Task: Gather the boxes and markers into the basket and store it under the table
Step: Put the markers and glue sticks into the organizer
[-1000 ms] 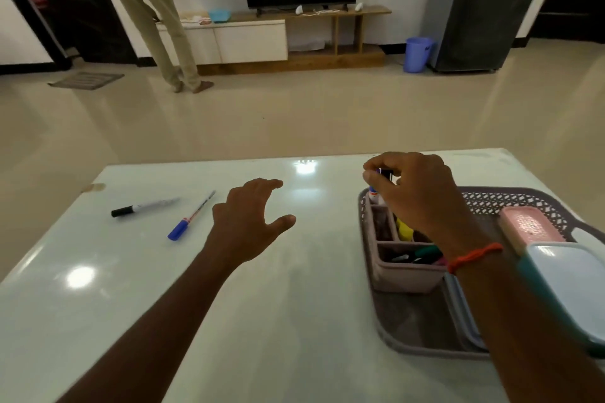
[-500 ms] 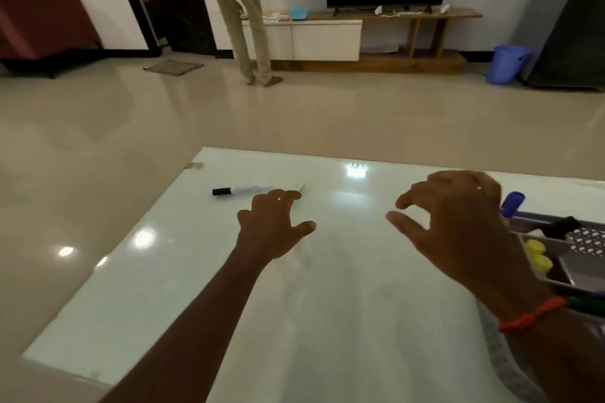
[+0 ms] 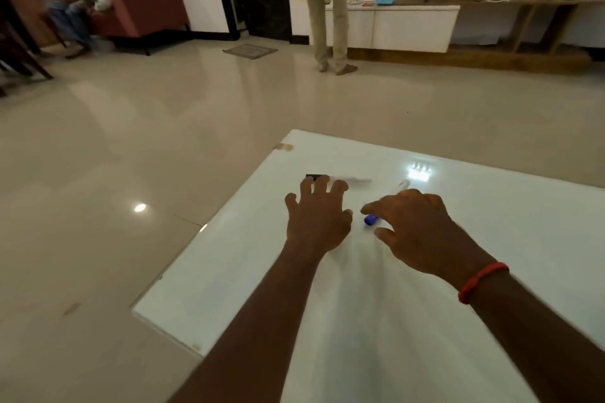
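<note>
Head: left hand (image 3: 316, 222) hides part of blurred black-capped marker (image 3: 357, 180).

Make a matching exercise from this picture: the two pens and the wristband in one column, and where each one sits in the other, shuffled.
Column A
1. black-capped marker
2. blue-capped pen
3. red wristband

Column B
a. round the wrist of the right hand
b. partly under the right hand, blue end showing between its index finger and thumb
c. on the table, at the tips of the left hand

Pairs: 1-c, 2-b, 3-a
</note>
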